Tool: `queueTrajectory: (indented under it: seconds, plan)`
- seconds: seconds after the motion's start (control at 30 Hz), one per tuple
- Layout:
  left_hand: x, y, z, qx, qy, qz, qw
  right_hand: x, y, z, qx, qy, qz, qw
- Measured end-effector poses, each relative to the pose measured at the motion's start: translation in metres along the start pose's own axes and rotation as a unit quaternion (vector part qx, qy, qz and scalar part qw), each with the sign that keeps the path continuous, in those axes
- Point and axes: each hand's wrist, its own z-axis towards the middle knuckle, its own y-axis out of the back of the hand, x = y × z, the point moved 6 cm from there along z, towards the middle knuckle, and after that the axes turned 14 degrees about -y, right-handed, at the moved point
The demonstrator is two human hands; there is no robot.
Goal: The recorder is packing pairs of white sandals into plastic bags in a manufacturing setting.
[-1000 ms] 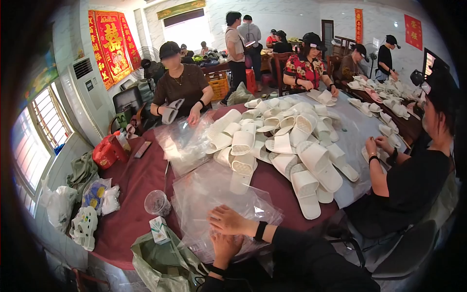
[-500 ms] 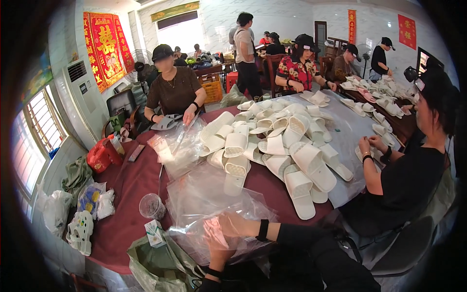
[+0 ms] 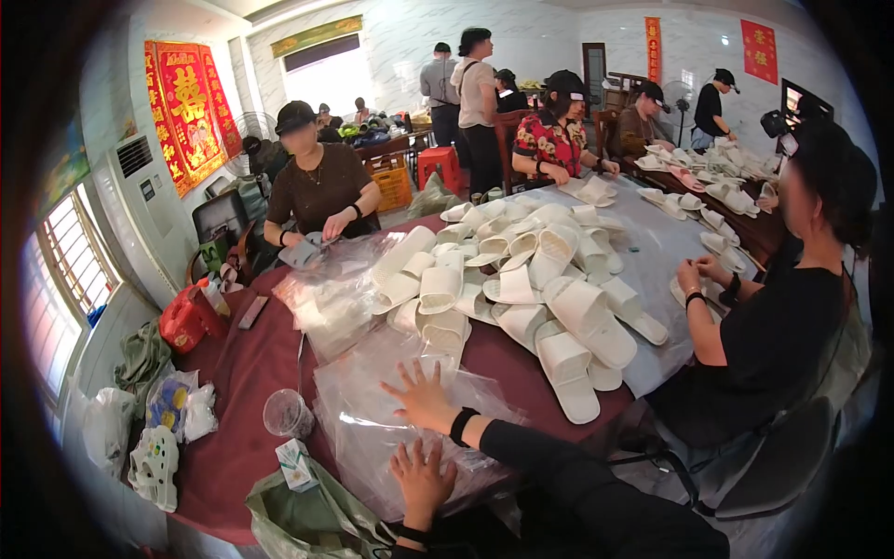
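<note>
Status: clear plastic sheets (image 3: 354, 424) lie spread near the front edge of the tabletop (image 3: 244, 396). White slippers (image 3: 512, 286) are heaped loose toward its centre, unbagged. The left hand (image 3: 424, 477) and right hand (image 3: 419, 396) are empty, fingers spread over the sheets; contact cannot be confirmed. Dark red cloth (image 3: 219, 466) covers the left side. Red hangings (image 3: 191, 107) mark the pale wall (image 3: 410, 42).
</note>
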Motion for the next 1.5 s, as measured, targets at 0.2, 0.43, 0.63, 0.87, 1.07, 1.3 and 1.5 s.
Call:
queueTrajectory:
  seconds: [0.2, 0.43, 0.63, 0.87, 1.07, 1.3, 1.5]
  plan:
    - [0.002, -0.002, -0.003, -0.001, 0.005, -0.004, 1.0, 0.019, -0.018, 0.021, 0.061, -0.002, -0.092, 0.994]
    - [0.003, -0.001, -0.003, -0.007, 0.018, -0.02, 1.0, 0.024, -0.026, 0.017, 0.064, -0.004, -0.029, 0.998]
    - [0.0, 0.009, 0.001, 0.013, 0.007, -0.042, 0.999, 0.008, -0.07, 0.022, 0.127, 0.038, 0.014, 0.991]
    - [0.031, 0.007, 0.004, 0.016, 0.224, -0.658, 0.719, -0.012, -0.046, 0.015, 0.106, 0.07, -0.011, 0.992]
    - [0.045, 0.027, 0.011, 0.027, 0.156, -0.592, 0.79, -0.014, -0.044, -0.009, 0.239, 0.031, -0.085, 0.967]
    - [0.082, 0.011, 0.005, 0.062, 0.002, -0.216, 0.974, -0.011, -0.04, -0.017, 0.233, 0.084, -0.037, 0.968]
    - [0.122, -0.017, 0.009, 0.267, 0.136, -0.139, 0.944, -0.019, -0.042, -0.022, 0.248, 0.106, -0.005, 0.963]
